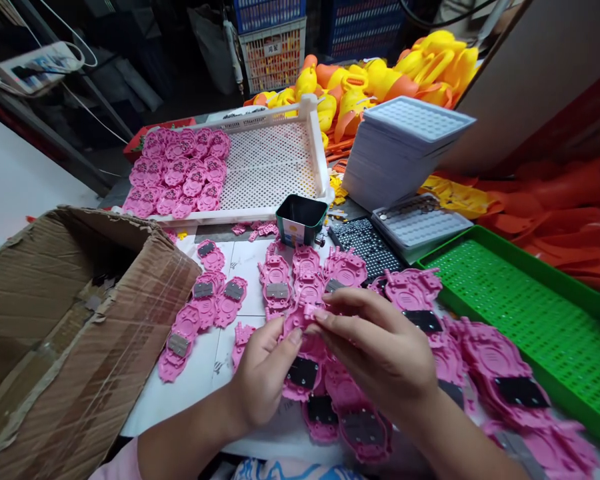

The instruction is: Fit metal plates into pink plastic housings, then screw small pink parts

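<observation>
Between my two hands is a pink plastic casing (295, 319), held above the table. My left hand (263, 370) grips its near left side, thumb on top. The thumb and fingers of my right hand (380, 340) pinch a small pink part (311, 311) against the casing; its exact shape is partly hidden by my fingertips. Around and below my hands lie many similar pink casings, some with a grey plate (277, 291) and others with a black plate (303, 372) screwed on. A further cluster of pink casings (205, 300) rests left of my hands.
An open cardboard box (145, 300) stands at left. Beyond are a white crate (275, 160) with pink casings, a dark green tub (303, 223) and stacked white trays (395, 153). A green tray (520, 320) is at right, near orange parts (570, 220). Yellow parts (380, 80) are piled behind.
</observation>
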A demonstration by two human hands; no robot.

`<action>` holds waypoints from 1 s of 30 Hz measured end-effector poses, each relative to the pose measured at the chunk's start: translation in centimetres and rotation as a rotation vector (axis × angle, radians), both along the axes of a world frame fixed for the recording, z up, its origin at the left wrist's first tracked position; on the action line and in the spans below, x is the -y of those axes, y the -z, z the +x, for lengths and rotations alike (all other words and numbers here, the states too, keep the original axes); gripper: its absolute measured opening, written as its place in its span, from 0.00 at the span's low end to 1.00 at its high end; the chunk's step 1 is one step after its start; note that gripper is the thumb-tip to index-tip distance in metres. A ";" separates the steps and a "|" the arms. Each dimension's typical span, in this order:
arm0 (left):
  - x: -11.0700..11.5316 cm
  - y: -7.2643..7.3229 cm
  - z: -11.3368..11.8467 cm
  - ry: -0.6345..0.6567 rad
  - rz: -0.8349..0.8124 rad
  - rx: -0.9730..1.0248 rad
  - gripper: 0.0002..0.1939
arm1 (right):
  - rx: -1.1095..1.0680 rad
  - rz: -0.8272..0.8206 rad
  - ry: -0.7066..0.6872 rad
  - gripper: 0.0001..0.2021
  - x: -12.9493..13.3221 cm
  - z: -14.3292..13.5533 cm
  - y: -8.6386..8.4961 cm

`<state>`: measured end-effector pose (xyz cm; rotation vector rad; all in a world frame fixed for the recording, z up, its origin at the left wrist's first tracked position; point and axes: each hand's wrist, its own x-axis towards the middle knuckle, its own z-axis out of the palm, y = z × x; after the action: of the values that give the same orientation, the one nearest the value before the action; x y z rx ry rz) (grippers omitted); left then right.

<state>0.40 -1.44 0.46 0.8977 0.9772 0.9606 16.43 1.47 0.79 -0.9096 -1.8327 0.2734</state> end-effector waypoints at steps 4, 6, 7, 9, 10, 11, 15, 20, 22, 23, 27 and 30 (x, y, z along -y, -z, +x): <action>0.0 0.4 -0.2 -0.031 -0.008 -0.050 0.14 | 0.057 -0.015 -0.041 0.07 0.1 0.1 -0.2; 0.0 0.4 -0.2 -0.032 0.005 -0.077 0.14 | 0.057 0.011 -0.043 0.07 0.1 0.0 -0.3; 0.0 0.4 -0.1 -0.032 0.017 -0.085 0.13 | 0.054 0.026 -0.040 0.06 0.1 -0.1 -0.3; 0.0 0.2 -0.1 -0.012 0.041 -0.082 0.13 | 0.049 0.045 -0.030 0.06 0.1 -0.2 -0.2; 0.0 0.2 0.0 0.004 0.050 -0.076 0.14 | 0.048 0.049 -0.025 0.06 0.1 -0.3 -0.2; 0.1 0.1 0.0 0.019 0.064 -0.074 0.15 | 0.049 0.050 -0.024 0.06 0.1 -0.4 -0.1; 0.1 0.2 0.1 0.034 0.156 -0.122 0.15 | 0.027 0.058 -0.045 0.07 0.2 -0.6 0.0; 0.3 0.2 -0.2 0.059 0.282 -0.208 0.14 | -0.006 0.091 -0.080 0.08 0.4 -0.4 -0.1; 0.4 0.2 -0.5 0.076 0.323 -0.254 0.14 | -0.021 0.082 -0.094 0.10 0.5 -0.2 -0.2; 0.5 0.2 -0.6 0.080 0.335 -0.274 0.14 | -0.023 0.075 -0.091 0.12 0.5 -0.1 -0.2; 0.5 0.4 -1.3 0.085 0.396 -0.308 0.15 | 0.024 0.067 -0.095 0.13 0.6 0.2 -0.4; 0.1 0.4 -1.8 0.112 0.453 -0.322 0.23 | 0.053 0.067 -0.164 0.10 0.6 0.3 -0.6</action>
<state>-1.42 -1.52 0.05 1.5082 0.9806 0.9762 16.74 0.87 1.36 -0.7270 -1.9576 0.2899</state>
